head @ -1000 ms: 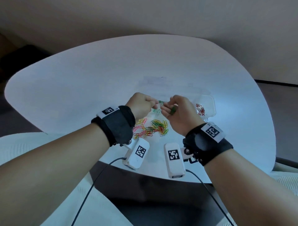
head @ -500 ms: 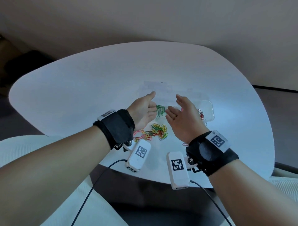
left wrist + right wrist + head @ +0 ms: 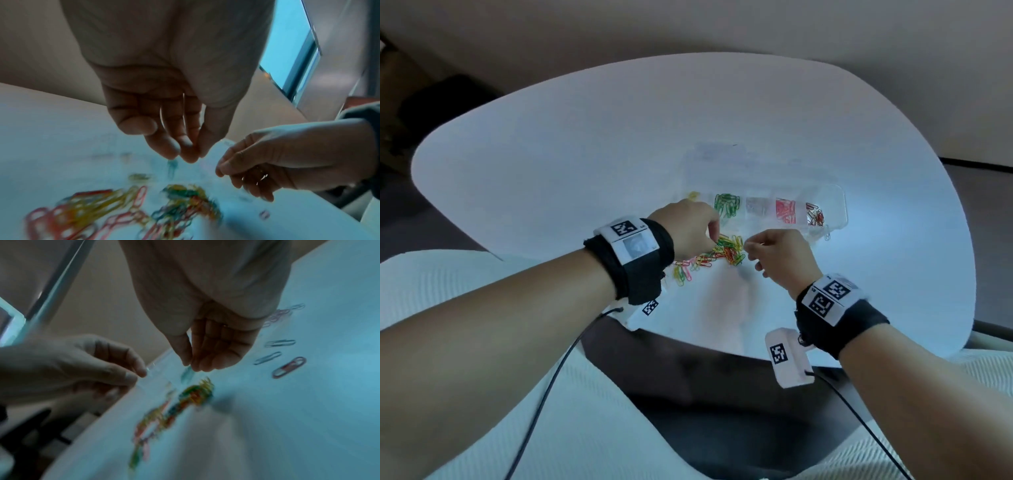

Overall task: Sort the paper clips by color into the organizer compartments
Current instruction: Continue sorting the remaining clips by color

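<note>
Table: white, rounded top filling the middle of the head view.
Organizer: clear plastic, right of centre; compartments hold sorted clips, green toward its left, red further right, mixed red ones at the far right end.
Loose pile: unsorted clips in red, yellow, green and pink, on the table just below the organizer, between both hands.
Stray clips: a few lying apart at right of the right wrist view.
Left hand: above the pile's left edge; fingertips drawn together, pointing down; whether they pinch a clip cannot be told.
Right hand: at the pile's right edge; fingers curled, tips bunched; contents cannot be told, picture blurred.
</note>
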Available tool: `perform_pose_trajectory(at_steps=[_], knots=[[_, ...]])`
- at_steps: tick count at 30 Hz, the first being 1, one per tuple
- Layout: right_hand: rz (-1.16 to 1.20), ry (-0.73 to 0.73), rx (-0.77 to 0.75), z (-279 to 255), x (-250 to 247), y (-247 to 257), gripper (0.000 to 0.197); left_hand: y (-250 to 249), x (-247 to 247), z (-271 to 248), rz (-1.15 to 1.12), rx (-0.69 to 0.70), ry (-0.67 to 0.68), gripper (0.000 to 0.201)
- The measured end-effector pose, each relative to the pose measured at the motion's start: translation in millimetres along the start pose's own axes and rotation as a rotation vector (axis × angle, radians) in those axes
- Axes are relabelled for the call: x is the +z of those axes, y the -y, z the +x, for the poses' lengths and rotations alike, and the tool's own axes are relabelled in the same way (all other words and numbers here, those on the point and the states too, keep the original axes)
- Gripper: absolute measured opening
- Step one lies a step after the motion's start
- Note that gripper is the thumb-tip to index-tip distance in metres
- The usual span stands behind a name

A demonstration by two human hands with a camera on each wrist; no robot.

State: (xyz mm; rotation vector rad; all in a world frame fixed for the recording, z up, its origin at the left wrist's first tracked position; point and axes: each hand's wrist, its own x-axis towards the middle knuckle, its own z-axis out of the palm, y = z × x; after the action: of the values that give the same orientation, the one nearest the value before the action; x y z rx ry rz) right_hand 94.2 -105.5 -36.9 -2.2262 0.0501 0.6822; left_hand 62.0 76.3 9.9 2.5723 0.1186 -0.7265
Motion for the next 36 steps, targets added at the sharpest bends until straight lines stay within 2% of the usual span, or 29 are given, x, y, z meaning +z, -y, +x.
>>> perform_pose_trajectory(at_steps=[2,5,8,11,14,16,18,22,25,30,33,36], knots=[[-0.186,0.005,-0.075,2.5,8.2,-11.6,0.015,4.5,7.7,1.3,0.087,-0.025,0.035,0.012],[-0.268,-0.012,-0.176,-0.8,15.5,-20.6,0.027,10.8,13.5,0.8,0.171,-0.066,0.036,0.008],[-0.306,-0.069,-0.235,-2.1,9.0,-22.8,0.018,18.1,16.3,-2.7,0.234,-0.117,0.051,0.007],[-0.348,-0.084,-0.2,-0.1,-11.3,-22.4,0.015,21.6,19.7,-7.4,0.205,-0.165,0.016,0.007],[-0.409,-0.161,-0.122,2.7,-38.8,-30.9,0.016,24.0,24.7,-10.1,0.117,-0.202,-0.054,0.012],[-0.393,-0.196,-0.041,1.1,-55.7,-42.2,0.018,28.3,29.6,-11.3,0.073,-0.229,-0.064,0.007],[-0.377,-0.17,0.015,-3.5,-65.2,-51.5,0.017,35.1,36.6,-12.8,0.055,-0.264,-0.046,0.002],[-0.387,-0.055,-0.022,-16.0,-62.6,-57.4,0.011,42.5,48.0,-18.0,0.012,-0.341,-0.006,0.008],[-0.409,-0.044,-0.082,-18.0,-47.6,-54.7,0.014,45.9,50.7,-19.5,-0.029,-0.354,-0.032,0.011],[-0.492,-0.075,-0.148,-22.8,-27.6,-57.2,0.018,47.9,50.2,-17.9,-0.058,-0.28,-0.135,0.017],[-0.54,-0.084,-0.182,-26.9,-19.5,-59.4,0.016,38.6,45.3,-15.0,-0.095,-0.099,-0.221,0.019],[-0.587,-0.076,-0.161,-27.0,-13.0,-57.2,0.017,23.2,50.4,-9.3,-0.006,0.058,-0.192,0.019]])
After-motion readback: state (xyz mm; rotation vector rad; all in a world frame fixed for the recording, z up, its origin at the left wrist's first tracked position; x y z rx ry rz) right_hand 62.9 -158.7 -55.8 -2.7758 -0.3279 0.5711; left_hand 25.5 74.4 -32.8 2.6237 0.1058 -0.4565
